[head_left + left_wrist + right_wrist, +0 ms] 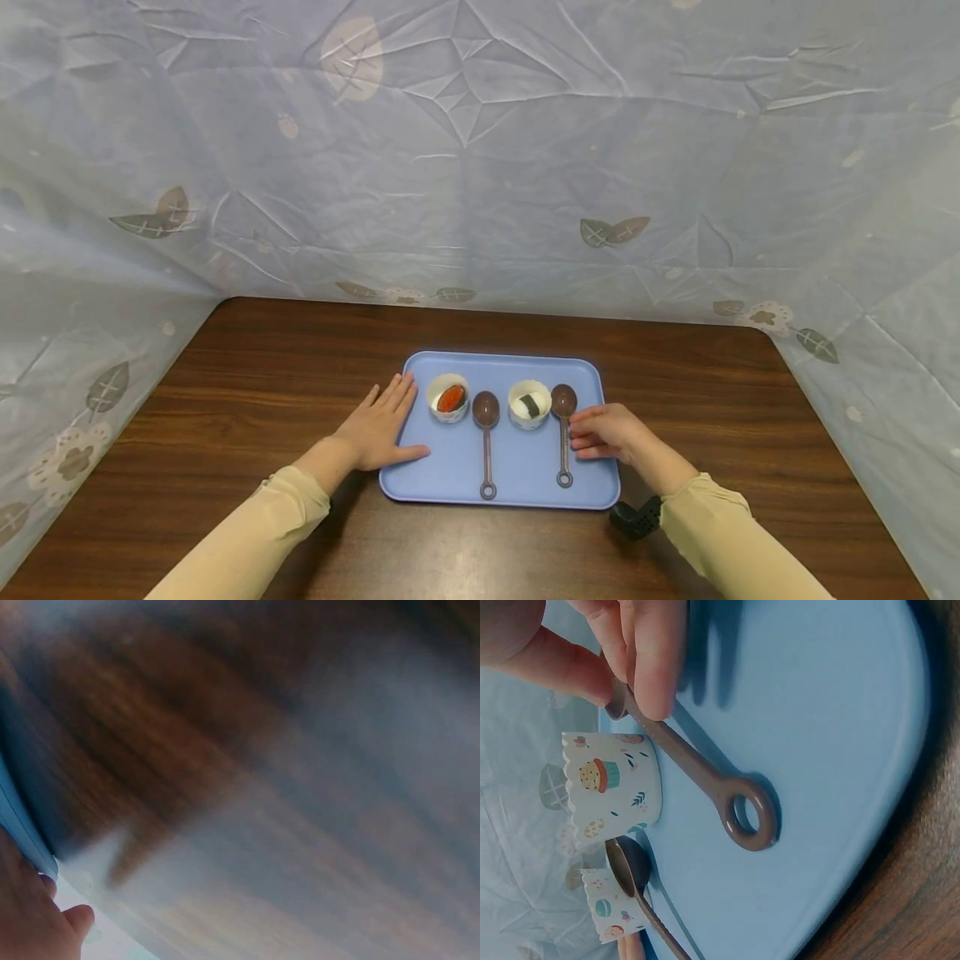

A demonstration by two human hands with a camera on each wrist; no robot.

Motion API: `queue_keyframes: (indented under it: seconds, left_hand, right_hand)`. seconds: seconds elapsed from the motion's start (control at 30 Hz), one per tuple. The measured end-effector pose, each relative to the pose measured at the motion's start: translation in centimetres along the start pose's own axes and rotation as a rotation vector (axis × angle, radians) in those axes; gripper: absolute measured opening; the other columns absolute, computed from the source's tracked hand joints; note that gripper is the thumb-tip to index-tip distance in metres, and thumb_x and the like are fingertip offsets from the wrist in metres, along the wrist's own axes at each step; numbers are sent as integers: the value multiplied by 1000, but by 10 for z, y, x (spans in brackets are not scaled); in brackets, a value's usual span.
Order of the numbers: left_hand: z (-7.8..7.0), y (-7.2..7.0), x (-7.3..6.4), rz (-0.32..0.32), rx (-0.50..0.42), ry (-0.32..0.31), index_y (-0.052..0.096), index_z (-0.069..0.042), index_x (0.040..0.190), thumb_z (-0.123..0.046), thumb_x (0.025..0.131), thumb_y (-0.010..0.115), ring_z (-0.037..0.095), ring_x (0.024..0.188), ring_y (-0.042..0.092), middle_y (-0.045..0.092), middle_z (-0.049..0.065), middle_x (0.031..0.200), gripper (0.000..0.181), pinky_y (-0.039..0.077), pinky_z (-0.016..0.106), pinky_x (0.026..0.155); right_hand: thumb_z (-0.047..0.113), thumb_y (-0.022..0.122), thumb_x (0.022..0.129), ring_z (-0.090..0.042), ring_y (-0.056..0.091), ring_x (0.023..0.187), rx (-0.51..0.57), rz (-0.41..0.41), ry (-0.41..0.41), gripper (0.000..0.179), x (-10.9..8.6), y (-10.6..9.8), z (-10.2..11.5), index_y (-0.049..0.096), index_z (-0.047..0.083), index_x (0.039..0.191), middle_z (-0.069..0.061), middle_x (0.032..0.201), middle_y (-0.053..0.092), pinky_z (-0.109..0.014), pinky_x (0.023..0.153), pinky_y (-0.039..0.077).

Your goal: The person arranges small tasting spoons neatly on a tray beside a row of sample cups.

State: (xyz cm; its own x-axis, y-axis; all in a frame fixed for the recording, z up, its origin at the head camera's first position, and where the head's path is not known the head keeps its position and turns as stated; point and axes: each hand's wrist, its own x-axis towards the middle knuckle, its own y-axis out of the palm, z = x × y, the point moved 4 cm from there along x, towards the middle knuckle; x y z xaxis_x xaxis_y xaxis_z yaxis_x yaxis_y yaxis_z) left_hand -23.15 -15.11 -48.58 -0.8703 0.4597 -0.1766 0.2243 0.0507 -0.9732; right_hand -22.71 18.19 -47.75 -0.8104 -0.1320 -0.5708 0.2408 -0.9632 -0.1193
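Note:
A light blue tray (450, 471) lies on the wooden table. My left hand (375, 429), fingers spread, rests on the tray's left rim. At the tray's right side, my right hand (611, 433) pinches the handle of the right brown spoon (679, 754) just below its bowl; its ring end lies over the tray. Left of that spoon stands a patterned paper cup (615, 780) holding a white piece with a black strip (530, 406). A second brown spoon (486, 408) lies farther left, beside another paper cup (439, 413) with an orange-topped sushi piece (452, 398).
Wood-grain table (300, 358) surrounds the tray. A pale patterned sheet (465, 208) hangs behind the table and along both sides. Under my right wrist a black device (636, 518) shows. The left wrist view mostly holds blurred tabletop (187, 727).

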Motion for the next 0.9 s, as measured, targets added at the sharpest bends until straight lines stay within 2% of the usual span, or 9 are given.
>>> queue_keyframes:
  seconds: [0.13, 0.3, 0.43, 0.53, 0.63, 0.7, 0.77, 0.9]
  left_hand:
    - [1, 1, 0, -6, -10, 0, 15, 2, 147, -68, 82, 48, 36, 145, 7, 6, 18, 157, 102, 13, 55, 116]
    - [3, 3, 1, -47, -45, 10, 16, 3, 147, -67, 82, 48, 38, 145, 8, 6, 20, 157, 100, 13, 56, 115]
    - [3, -1, 0, -86, -95, 10, 19, 5, 146, -64, 83, 50, 42, 143, 8, 7, 24, 155, 98, 13, 58, 114]
    - [1, -8, 0, -121, -146, -3, 20, 6, 145, -61, 84, 52, 46, 142, 6, 7, 27, 154, 96, 12, 61, 112]
    - [-1, -14, -2, -148, -201, -28, 19, 6, 145, -57, 85, 53, 49, 141, 4, 7, 28, 154, 94, 10, 65, 110]
    - [-3, -18, -3, -158, -234, -47, 18, 5, 146, -56, 86, 54, 51, 140, 2, 5, 27, 154, 93, 6, 68, 109]
    - [-4, -19, -4, -155, -238, -72, 15, 2, 147, -56, 86, 52, 50, 141, -1, 2, 25, 155, 92, 2, 69, 108]
    - [-5, -21, -5, -162, -233, -95, 13, -1, 148, -56, 87, 52, 51, 140, -5, -2, 23, 156, 92, -4, 73, 104]
  right_hand:
    - [7, 53, 91, -7, 61, 60, -41, -13, -15, 30, -2, 0, 1, 53, -12, 114, -1, 71, 59, -25, 60, 57]
    - [13, 53, 91, -7, 61, 58, -102, -50, -46, 32, -6, -1, 7, 53, -13, 111, -2, 70, 59, -25, 58, 56]
    - [25, 54, 92, -12, 61, 70, -266, -159, -146, 38, -10, -3, 15, 58, -8, 111, -8, 81, 62, -28, 60, 56]
    - [35, 54, 92, -25, 62, 93, -449, -240, -263, 47, -17, -2, 22, 57, -3, 119, -17, 105, 64, -37, 76, 55]
    - [42, 53, 92, -36, 47, 124, -593, -280, -372, 58, -22, 0, 26, 49, 0, 131, -21, 133, 51, -49, 101, 41]
    - [44, 52, 91, -40, 31, 136, -668, -298, -439, 65, -26, 2, 28, 41, 1, 138, -22, 144, 39, -57, 109, 28]
    - [46, 53, 90, -43, 19, 140, -735, -326, -497, 69, -28, 2, 29, 35, 4, 142, -22, 149, 30, -62, 110, 17]
    - [51, 54, 87, -44, 7, 142, -875, -403, -573, 78, -30, 2, 30, 26, 11, 148, -19, 155, 18, -70, 106, 5]
